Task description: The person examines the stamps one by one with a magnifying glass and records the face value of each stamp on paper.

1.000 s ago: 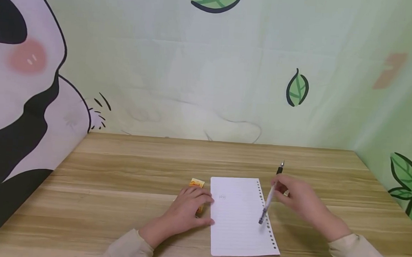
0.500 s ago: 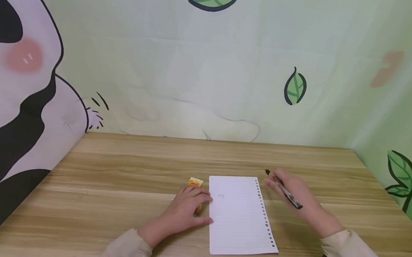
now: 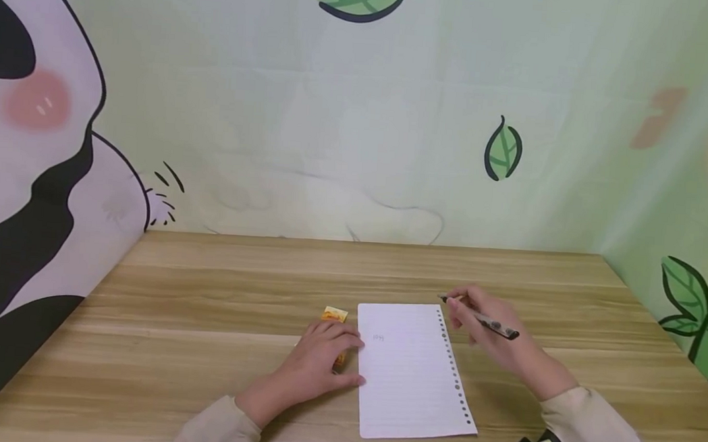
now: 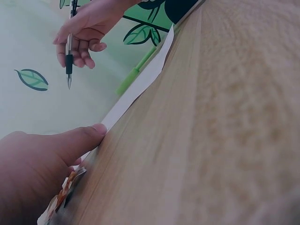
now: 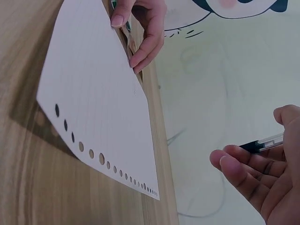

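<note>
A pale cartoon backdrop printed with a panda stands behind the wood-grain counter. On it lies a lined loose-leaf sheet, punched holes along its right edge. The left hand's grip is released, fingers arched over a mostly hidden orange-and-yellow packet, thumb and a fingertip touching the sheet's left edge. The right hand's grip grasps a clear-barrelled pen near the sheet's far right corner, its bare metal tip off the paper. Tiny writing marks the sheet's upper left.
</note>
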The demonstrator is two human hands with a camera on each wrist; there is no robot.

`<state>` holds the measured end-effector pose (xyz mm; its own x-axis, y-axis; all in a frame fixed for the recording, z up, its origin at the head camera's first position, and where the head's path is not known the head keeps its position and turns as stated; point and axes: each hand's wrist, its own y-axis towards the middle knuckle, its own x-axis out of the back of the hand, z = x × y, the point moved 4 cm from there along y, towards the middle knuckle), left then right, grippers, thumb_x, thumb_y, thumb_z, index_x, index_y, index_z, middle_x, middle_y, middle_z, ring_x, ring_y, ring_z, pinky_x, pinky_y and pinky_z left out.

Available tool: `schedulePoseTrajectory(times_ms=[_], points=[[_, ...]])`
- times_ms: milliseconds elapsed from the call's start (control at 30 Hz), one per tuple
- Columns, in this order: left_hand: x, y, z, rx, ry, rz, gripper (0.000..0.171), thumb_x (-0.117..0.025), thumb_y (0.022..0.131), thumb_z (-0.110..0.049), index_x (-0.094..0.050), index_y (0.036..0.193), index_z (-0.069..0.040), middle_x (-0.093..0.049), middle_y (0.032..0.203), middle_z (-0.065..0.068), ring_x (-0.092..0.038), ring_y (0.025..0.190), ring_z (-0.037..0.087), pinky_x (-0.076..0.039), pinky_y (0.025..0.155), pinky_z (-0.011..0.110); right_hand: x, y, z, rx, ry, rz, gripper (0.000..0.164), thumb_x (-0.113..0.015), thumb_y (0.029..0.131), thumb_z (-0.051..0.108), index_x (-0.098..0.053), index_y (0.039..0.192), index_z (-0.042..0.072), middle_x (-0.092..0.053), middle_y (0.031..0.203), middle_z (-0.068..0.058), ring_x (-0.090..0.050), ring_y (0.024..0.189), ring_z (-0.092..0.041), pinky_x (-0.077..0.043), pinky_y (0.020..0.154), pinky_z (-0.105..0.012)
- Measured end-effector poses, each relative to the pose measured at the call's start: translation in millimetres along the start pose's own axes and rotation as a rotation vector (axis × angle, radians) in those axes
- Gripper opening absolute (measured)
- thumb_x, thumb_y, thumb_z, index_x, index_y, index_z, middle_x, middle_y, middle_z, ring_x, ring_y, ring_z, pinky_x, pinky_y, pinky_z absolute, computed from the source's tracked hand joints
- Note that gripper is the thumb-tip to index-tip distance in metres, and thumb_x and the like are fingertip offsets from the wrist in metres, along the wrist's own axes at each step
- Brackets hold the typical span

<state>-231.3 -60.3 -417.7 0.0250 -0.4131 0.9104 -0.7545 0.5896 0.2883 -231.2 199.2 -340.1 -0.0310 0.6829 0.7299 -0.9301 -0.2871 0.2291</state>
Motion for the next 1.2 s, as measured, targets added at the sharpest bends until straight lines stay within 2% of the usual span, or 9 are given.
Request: schedulePoseTrajectory(times_ms=[100,200,367,467,633,767,1067,1200], points=[[-0.2,0.3,-0.4,0.001,-0.001,0.002,0.049,-0.075,0.077,-0.045,-0.065,0.113,-0.014,-0.061,0.125,0.001,-0.051,0.121,0.023,-0.036,0.107,0.046,0,3,0,-0.052,0.073,0.015,0.031,-0.048,0.101,0.029,-0.054,0.118,0.004,-0.063,0.086,-0.009,-0.057,0.069,-0.011,-0.054,0.057,-0.029],[-0.5,0.5,-0.7,0.002,-0.002,0.003,0.049,-0.075,0.077,-0.045,-0.065,0.113,-0.014,-0.061,0.126,0.001,-0.051,0.121,0.023,-0.036,0.107,0.047,-1,8,1,-0.094,0.104,-0.005,0.027,-0.054,0.098,0.028,-0.056,0.114,0.007,-0.061,0.082,-0.007,-0.056,0.065,-0.011,-0.052,0.053,-0.028],[-0.5,-0.6,-0.4,0.001,-0.016,0.004,0.048,-0.075,0.078,-0.044,-0.065,0.114,-0.013,-0.061,0.126,0.002,-0.051,0.121,0.023,-0.036,0.107,0.048,-9,17,5,-0.069,0.243,-0.005,0.019,-0.058,0.095,0.02,-0.056,0.105,0.004,-0.056,0.073,-0.007,-0.051,0.056,-0.01,-0.042,0.043,-0.023],[-0.3,-1.0,-0.3,0.0,-0.019,0.001,0.048,-0.075,0.078,-0.044,-0.065,0.114,-0.013,-0.061,0.126,0.002,-0.051,0.121,0.023,-0.036,0.107,0.048,-17,21,7,-0.053,0.325,0.025,0.019,-0.056,0.095,0.015,-0.055,0.106,0.0,-0.056,0.075,-0.013,-0.054,0.057,-0.014,-0.042,0.043,-0.022],[0.4,-0.8,-0.5,0.007,-0.012,0.004,0.047,-0.075,0.078,-0.044,-0.066,0.113,-0.014,-0.061,0.126,0.002,-0.051,0.121,0.023,-0.036,0.107,0.047,-31,24,6,-0.077,0.338,0.075,0.024,-0.052,0.097,0.017,-0.055,0.113,-0.002,-0.063,0.092,-0.023,-0.064,0.076,-0.019,-0.054,0.052,-0.028],[0.5,-0.8,-0.6,0.017,-0.009,0.018,0.047,-0.075,0.078,-0.044,-0.066,0.113,-0.015,-0.062,0.125,0.001,-0.051,0.12,0.023,-0.036,0.106,0.047,-43,25,5,-0.098,0.34,0.106,0.027,-0.051,0.098,0.017,-0.055,0.115,-0.003,-0.065,0.103,-0.025,-0.067,0.086,-0.019,-0.056,0.056,-0.029],[-0.4,-1.6,0.4,0.014,0.005,0.017,0.047,-0.074,0.079,-0.046,-0.066,0.114,-0.016,-0.062,0.125,0.0,-0.051,0.12,0.022,-0.036,0.106,0.047,-61,29,3,-0.127,0.345,0.114,0.024,-0.062,0.093,0.023,-0.058,0.107,0.003,-0.065,0.091,-0.02,-0.064,0.077,-0.02,-0.055,0.051,-0.031],[0.3,-1.5,0.1,0.013,-0.001,0.012,0.047,-0.074,0.079,-0.046,-0.066,0.114,-0.015,-0.062,0.124,0.0,-0.051,0.12,0.022,-0.036,0.106,0.047,-66,29,3,-0.113,0.369,0.112,0.021,-0.065,0.091,0.018,-0.058,0.102,0.001,-0.063,0.083,-0.019,-0.062,0.07,-0.019,-0.054,0.048,-0.03]])
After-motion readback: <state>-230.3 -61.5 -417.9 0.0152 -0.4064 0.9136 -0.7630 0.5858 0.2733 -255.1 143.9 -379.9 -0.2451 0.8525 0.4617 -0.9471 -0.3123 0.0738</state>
